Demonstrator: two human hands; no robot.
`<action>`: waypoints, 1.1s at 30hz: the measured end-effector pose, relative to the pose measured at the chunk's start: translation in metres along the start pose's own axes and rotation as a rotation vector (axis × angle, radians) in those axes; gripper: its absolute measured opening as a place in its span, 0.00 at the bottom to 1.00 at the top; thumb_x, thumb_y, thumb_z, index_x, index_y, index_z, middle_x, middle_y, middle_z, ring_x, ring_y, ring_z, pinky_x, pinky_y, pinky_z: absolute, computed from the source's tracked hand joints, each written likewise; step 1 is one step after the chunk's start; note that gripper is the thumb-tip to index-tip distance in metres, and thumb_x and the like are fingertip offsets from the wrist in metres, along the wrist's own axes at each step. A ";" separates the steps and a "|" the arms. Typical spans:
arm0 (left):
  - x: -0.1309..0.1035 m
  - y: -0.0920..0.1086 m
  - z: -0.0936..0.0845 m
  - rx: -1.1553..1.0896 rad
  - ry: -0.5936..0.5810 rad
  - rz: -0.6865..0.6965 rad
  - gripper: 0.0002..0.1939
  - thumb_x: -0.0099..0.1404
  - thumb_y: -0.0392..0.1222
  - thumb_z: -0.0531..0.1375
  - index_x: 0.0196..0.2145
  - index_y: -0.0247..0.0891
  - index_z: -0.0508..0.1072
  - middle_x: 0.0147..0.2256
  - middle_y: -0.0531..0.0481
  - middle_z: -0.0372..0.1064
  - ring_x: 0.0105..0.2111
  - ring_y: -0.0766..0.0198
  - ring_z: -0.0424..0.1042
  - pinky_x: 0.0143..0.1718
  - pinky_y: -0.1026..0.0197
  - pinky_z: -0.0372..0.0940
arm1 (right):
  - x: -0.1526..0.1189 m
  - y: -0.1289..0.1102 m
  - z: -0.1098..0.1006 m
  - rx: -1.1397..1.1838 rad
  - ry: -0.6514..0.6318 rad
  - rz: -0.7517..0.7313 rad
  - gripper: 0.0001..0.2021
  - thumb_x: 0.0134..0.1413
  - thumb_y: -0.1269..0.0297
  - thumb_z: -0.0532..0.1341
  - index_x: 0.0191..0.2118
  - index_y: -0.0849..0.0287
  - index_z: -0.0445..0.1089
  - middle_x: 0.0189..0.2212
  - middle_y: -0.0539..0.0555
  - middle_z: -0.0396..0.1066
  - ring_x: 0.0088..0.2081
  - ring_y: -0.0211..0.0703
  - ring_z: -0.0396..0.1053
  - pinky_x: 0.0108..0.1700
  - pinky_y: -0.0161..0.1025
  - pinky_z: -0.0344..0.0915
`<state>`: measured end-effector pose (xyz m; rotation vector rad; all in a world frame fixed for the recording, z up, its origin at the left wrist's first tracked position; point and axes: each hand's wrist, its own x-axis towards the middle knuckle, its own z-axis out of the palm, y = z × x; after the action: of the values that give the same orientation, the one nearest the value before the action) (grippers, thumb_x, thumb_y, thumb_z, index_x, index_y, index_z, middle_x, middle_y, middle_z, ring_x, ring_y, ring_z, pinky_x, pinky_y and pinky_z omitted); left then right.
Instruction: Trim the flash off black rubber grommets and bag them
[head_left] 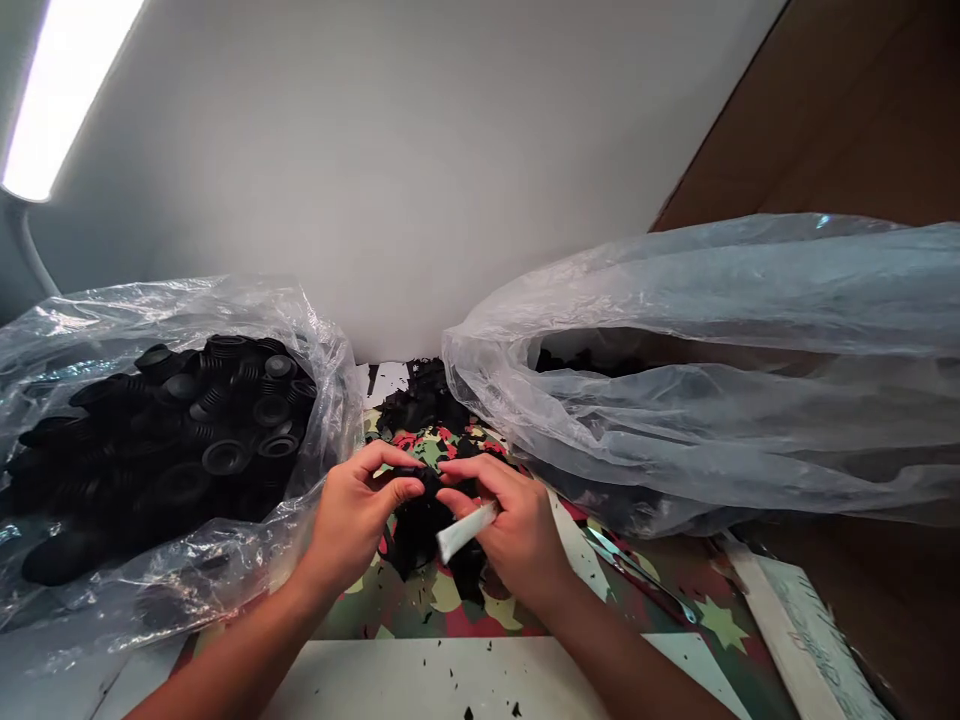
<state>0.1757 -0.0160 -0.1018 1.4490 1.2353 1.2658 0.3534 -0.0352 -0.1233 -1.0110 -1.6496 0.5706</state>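
Note:
Between my two hands is a small black rubber piece (427, 482), its exact shape partly covered by fingers. My left hand (352, 520) pinches it from the left with thumb and forefinger. From the other side my right hand (517, 520) has its fingertips closed at the same piece. A pale, flat, strip-like tool (466, 532) is also tucked in the right hand, pointing down and left; its kind is unclear. Black rubber scraps (416, 535) lie directly below on a patterned cloth (420, 620).
Ribbed black rubber parts (225, 457) fill a clear plastic bag (330, 370) at left. Another plastic bag (510, 340) lies open at right, near cardboard (847, 130). Metal scissors-like tools (645, 575) rest right of my hands. More trimmings (427, 395) are heaped behind; a white board (420, 680) lies in front.

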 end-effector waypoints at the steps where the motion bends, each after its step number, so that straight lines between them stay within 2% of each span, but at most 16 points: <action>1: 0.000 0.000 0.001 0.009 0.001 0.012 0.05 0.51 0.41 0.70 0.28 0.39 0.81 0.27 0.50 0.77 0.28 0.60 0.73 0.29 0.62 0.68 | -0.001 -0.001 0.003 -0.008 0.009 -0.029 0.04 0.62 0.67 0.62 0.40 0.55 0.76 0.35 0.52 0.79 0.34 0.43 0.76 0.35 0.37 0.70; 4: -0.002 0.000 0.004 0.035 -0.003 0.059 0.04 0.52 0.39 0.69 0.27 0.39 0.81 0.28 0.50 0.76 0.30 0.60 0.74 0.31 0.62 0.69 | -0.002 -0.001 0.007 -0.053 0.057 -0.078 0.06 0.63 0.69 0.61 0.36 0.55 0.75 0.31 0.52 0.77 0.32 0.42 0.75 0.34 0.37 0.70; 9: -0.006 -0.002 0.006 -0.017 -0.001 0.151 0.02 0.56 0.38 0.68 0.28 0.40 0.78 0.31 0.49 0.76 0.36 0.58 0.74 0.37 0.61 0.69 | -0.001 -0.001 0.010 -0.139 0.068 -0.059 0.08 0.62 0.71 0.58 0.31 0.55 0.70 0.27 0.49 0.73 0.28 0.39 0.70 0.32 0.35 0.67; 14: -0.012 -0.005 0.009 -0.137 0.017 0.208 0.06 0.61 0.42 0.68 0.29 0.40 0.77 0.34 0.49 0.77 0.38 0.59 0.74 0.42 0.61 0.68 | -0.002 -0.005 0.013 -0.174 0.110 -0.091 0.08 0.59 0.73 0.56 0.29 0.55 0.65 0.25 0.47 0.68 0.24 0.36 0.65 0.28 0.32 0.63; 18: -0.015 -0.005 0.009 -0.185 0.029 0.246 0.09 0.62 0.47 0.69 0.29 0.41 0.77 0.33 0.50 0.77 0.37 0.60 0.74 0.41 0.62 0.68 | 0.001 0.001 0.009 -0.141 0.157 -0.001 0.07 0.58 0.71 0.57 0.29 0.55 0.65 0.23 0.46 0.67 0.22 0.35 0.61 0.26 0.32 0.59; 21: -0.013 -0.003 0.006 -0.232 0.088 0.323 0.09 0.62 0.48 0.69 0.31 0.42 0.77 0.34 0.51 0.77 0.39 0.61 0.74 0.44 0.63 0.67 | 0.008 0.015 0.000 -0.151 0.239 0.154 0.06 0.54 0.67 0.58 0.27 0.55 0.64 0.18 0.43 0.61 0.19 0.35 0.55 0.22 0.32 0.53; 23: -0.010 -0.004 0.003 -0.246 0.080 0.294 0.09 0.61 0.48 0.71 0.31 0.42 0.78 0.35 0.50 0.78 0.40 0.61 0.74 0.45 0.63 0.66 | 0.012 0.025 -0.006 -0.140 0.247 0.242 0.09 0.54 0.64 0.58 0.24 0.55 0.64 0.16 0.42 0.56 0.19 0.34 0.51 0.22 0.33 0.51; 25: -0.006 -0.007 0.002 -0.259 0.020 0.198 0.12 0.58 0.50 0.72 0.31 0.41 0.79 0.36 0.49 0.78 0.41 0.60 0.74 0.46 0.63 0.66 | 0.015 0.030 -0.009 -0.097 0.155 0.276 0.09 0.54 0.62 0.59 0.24 0.55 0.65 0.16 0.42 0.55 0.19 0.34 0.51 0.24 0.33 0.52; 28: -0.001 -0.011 0.002 -0.341 -0.030 0.073 0.15 0.54 0.52 0.74 0.34 0.40 0.80 0.37 0.47 0.78 0.44 0.57 0.74 0.46 0.62 0.67 | 0.015 0.031 -0.008 0.034 0.018 0.335 0.07 0.55 0.60 0.59 0.29 0.56 0.68 0.17 0.43 0.58 0.19 0.34 0.53 0.23 0.33 0.52; 30: 0.000 -0.011 0.003 -0.380 -0.040 0.011 0.16 0.54 0.51 0.74 0.36 0.41 0.80 0.40 0.47 0.77 0.46 0.56 0.73 0.44 0.62 0.68 | 0.013 0.028 -0.007 0.093 0.001 0.329 0.09 0.58 0.59 0.58 0.34 0.57 0.72 0.21 0.46 0.64 0.21 0.37 0.59 0.25 0.34 0.58; 33: 0.000 -0.009 0.004 -0.396 -0.067 -0.062 0.17 0.54 0.50 0.74 0.39 0.42 0.81 0.43 0.46 0.77 0.45 0.57 0.74 0.41 0.63 0.69 | 0.010 0.020 -0.007 0.106 0.021 0.209 0.13 0.64 0.58 0.55 0.38 0.56 0.75 0.34 0.53 0.74 0.37 0.44 0.72 0.42 0.39 0.67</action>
<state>0.1779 -0.0141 -0.1109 1.1472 0.9147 1.3206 0.3656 -0.0173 -0.1321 -1.1138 -1.4881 0.7756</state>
